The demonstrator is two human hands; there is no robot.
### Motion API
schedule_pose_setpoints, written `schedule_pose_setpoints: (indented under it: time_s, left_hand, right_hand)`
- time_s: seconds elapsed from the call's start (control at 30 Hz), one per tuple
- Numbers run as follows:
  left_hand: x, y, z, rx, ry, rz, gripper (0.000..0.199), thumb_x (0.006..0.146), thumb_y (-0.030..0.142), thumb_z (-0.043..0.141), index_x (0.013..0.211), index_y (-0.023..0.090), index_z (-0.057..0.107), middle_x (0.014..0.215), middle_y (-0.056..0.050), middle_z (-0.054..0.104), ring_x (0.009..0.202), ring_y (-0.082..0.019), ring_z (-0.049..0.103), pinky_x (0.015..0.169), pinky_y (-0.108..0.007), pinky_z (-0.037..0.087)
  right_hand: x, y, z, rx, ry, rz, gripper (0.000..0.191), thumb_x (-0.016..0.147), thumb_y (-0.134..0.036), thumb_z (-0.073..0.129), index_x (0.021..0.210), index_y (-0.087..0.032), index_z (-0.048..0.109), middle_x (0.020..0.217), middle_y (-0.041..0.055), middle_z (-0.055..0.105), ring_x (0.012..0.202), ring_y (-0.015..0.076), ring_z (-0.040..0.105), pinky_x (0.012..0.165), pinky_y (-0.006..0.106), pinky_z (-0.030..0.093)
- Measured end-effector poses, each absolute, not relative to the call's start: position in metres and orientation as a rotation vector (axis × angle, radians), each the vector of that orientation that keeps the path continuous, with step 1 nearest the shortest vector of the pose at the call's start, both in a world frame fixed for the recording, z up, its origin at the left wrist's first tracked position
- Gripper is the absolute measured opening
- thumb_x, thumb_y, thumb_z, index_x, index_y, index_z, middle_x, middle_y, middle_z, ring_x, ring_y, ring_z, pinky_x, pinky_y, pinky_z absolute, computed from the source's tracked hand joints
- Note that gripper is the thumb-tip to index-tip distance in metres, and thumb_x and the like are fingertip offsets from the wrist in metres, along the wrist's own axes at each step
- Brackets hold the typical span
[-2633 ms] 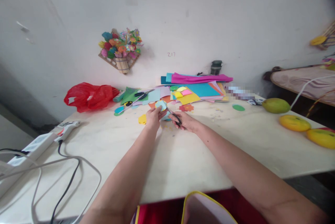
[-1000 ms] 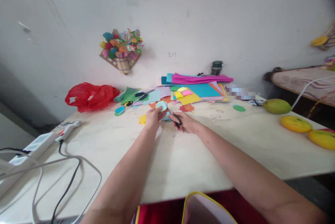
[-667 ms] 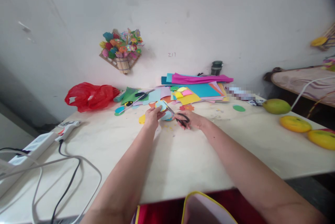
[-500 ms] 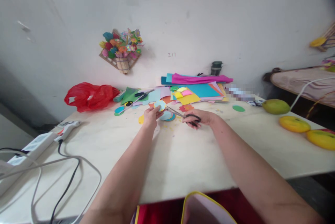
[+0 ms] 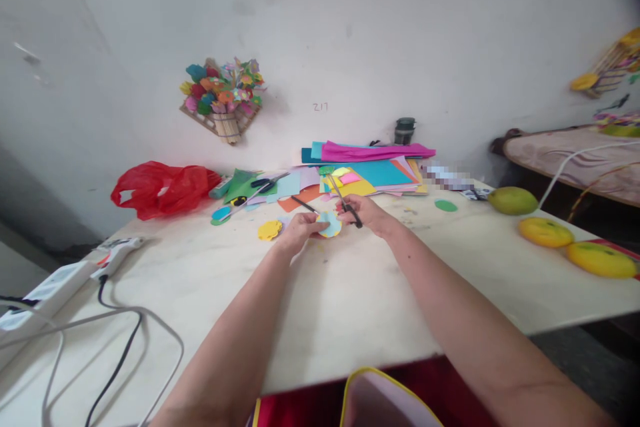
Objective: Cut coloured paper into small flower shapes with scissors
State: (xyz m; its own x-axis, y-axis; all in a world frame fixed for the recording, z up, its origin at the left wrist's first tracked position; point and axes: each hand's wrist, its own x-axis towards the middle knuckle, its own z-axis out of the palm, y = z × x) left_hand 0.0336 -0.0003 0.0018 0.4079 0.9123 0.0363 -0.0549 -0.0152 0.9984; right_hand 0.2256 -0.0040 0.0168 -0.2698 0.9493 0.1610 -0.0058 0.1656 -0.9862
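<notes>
Between the thumb and fingers of my left hand (image 5: 299, 232) is a light blue paper piece with yellow edging (image 5: 330, 224). My right hand (image 5: 364, 211) is closed round scissors with black handles (image 5: 354, 215), and their blades point up and away over the paper sheets. The fingertips of my right hand are close to the paper piece; whether they touch it I cannot tell. A thin dark stick (image 5: 303, 204), perhaps a pen, shows just beyond my left fingers. To the left of that hand lies a yellow scalloped paper shape (image 5: 270, 230).
Coloured sheets (image 5: 387, 172) and a second pair of scissors (image 5: 269, 182) lie at the back. A red plastic bag (image 5: 165, 188) sits back left. Power strips (image 5: 50, 290) with cables occupy the left. Mangoes (image 5: 545, 232) line the right, near a green paper circle (image 5: 445, 205).
The scissors have swung from pointing left at the paper to pointing up and away. My hands have come closer together, and the paper piece has moved right and nearer me. The view has shifted slightly.
</notes>
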Motion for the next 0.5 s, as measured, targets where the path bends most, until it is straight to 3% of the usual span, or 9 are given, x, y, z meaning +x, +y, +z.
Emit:
schedule_pose_setpoints:
  time_s: [0.5]
  left_hand:
    - [0.031, 0.004, -0.002, 1.313, 0.871, 0.967, 0.029, 0.052, 0.033, 0.079, 0.069, 0.012, 0.069, 0.068, -0.007, 0.069, 0.064, -0.019, 0.065, 0.065, -0.03, 0.051]
  right_hand:
    - [0.198, 0.001, 0.008, -1.009, -1.404, 1.009, 0.04, 0.046, -0.019, 0.066, 0.086, -0.015, 0.058, 0.056, -0.0068, 0.051, 0.053, 0.0094, 0.047, 0.052, 0.023, 0.037]
